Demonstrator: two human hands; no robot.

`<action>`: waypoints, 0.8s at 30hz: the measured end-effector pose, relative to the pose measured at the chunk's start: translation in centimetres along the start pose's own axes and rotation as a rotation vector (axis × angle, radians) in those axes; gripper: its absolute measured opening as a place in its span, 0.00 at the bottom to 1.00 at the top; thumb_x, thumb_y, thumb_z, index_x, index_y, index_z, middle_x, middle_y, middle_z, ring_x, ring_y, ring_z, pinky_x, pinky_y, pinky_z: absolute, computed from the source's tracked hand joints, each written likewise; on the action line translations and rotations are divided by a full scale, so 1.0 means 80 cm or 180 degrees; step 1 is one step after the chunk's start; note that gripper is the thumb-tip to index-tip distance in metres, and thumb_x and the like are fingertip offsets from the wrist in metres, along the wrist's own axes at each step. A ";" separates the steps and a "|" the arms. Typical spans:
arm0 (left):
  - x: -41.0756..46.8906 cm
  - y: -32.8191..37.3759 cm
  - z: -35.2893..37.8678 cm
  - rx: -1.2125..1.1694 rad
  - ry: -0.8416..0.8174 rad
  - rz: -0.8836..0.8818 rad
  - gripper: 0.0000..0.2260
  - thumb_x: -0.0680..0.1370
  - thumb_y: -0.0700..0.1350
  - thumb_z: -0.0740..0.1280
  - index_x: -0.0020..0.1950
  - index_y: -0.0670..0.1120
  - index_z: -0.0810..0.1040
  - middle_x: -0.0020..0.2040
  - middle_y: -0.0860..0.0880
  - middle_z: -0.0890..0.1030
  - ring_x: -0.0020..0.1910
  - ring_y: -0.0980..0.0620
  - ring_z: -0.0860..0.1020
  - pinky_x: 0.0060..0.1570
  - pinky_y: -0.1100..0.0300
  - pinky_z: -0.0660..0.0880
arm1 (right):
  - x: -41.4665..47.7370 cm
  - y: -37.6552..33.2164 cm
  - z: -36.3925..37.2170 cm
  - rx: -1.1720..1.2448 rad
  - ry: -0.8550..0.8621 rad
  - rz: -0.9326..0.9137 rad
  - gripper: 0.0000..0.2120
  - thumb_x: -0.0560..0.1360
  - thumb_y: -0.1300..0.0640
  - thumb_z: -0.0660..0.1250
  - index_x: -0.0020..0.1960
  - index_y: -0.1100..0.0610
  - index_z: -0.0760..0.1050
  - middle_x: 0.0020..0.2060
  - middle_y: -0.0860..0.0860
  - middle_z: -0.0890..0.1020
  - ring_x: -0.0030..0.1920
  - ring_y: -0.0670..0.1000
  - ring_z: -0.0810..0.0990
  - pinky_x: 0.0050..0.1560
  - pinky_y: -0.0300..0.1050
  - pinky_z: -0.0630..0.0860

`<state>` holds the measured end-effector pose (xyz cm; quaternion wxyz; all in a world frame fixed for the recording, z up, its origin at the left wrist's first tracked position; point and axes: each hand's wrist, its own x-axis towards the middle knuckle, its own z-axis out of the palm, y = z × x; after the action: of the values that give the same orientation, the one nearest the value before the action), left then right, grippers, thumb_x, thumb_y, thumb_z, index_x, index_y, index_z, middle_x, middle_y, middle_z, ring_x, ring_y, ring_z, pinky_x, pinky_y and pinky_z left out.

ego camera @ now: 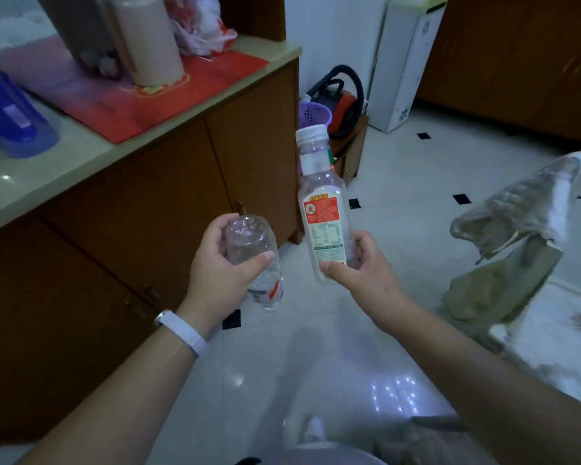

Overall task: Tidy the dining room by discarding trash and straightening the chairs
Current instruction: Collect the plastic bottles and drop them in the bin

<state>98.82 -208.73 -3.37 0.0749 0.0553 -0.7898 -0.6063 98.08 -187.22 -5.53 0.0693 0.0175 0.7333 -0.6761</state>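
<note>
My left hand [225,263] grips a clear empty plastic bottle [254,260] held upside down, its base toward me and its neck pointing to the floor. My right hand [359,263] holds a second clear bottle [322,203] upright by its lower end; it has a white cap and a red and white label. Both bottles hang over the white tiled floor [399,182], a hand's width apart. A white band sits on my left wrist. A purple plastic basket [312,114] stands on the floor beyond the cabinet's end.
A wooden cabinet [168,196] with a pale counter runs along the left, carrying a red mat, a blue jug [10,112] and a plastic bag. A red vacuum cleaner [344,99] and a white box [406,62] stand by the far wall. A covered chair [517,229] and table edge are at the right.
</note>
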 end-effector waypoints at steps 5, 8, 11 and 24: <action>0.090 -0.002 0.021 -0.0182 -0.0332 0.0027 0.28 0.69 0.40 0.78 0.67 0.50 0.72 0.58 0.54 0.80 0.52 0.63 0.80 0.47 0.68 0.78 | 0.065 -0.010 -0.004 -0.0021 0.0166 0.0003 0.26 0.67 0.54 0.75 0.61 0.51 0.69 0.53 0.46 0.82 0.51 0.44 0.83 0.46 0.38 0.78; 0.153 -0.013 0.043 -0.0271 -0.0588 0.0059 0.28 0.70 0.37 0.77 0.67 0.48 0.72 0.57 0.56 0.80 0.50 0.66 0.79 0.43 0.72 0.75 | 0.110 0.000 -0.012 0.0007 0.0392 0.0089 0.23 0.71 0.62 0.75 0.61 0.53 0.69 0.52 0.47 0.82 0.49 0.43 0.84 0.45 0.36 0.78; 0.235 -0.022 0.063 -0.0289 -0.0862 0.0174 0.27 0.69 0.36 0.77 0.65 0.47 0.73 0.55 0.55 0.81 0.49 0.65 0.80 0.45 0.71 0.76 | 0.168 0.002 -0.017 0.0022 0.0794 0.0141 0.23 0.71 0.61 0.75 0.62 0.54 0.69 0.52 0.49 0.83 0.49 0.44 0.83 0.48 0.38 0.78; 0.519 0.008 0.181 -0.0484 -0.2123 0.0572 0.30 0.67 0.39 0.80 0.66 0.44 0.73 0.58 0.47 0.80 0.55 0.53 0.80 0.56 0.56 0.79 | 0.331 -0.033 -0.056 0.0168 0.2329 0.0135 0.29 0.63 0.50 0.77 0.60 0.53 0.71 0.51 0.53 0.83 0.51 0.52 0.83 0.50 0.48 0.80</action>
<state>55.30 -202.24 -4.30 -0.1302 -0.2211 -0.7250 -0.6391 71.19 -184.81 -5.87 -0.1840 0.2751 0.6913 -0.6423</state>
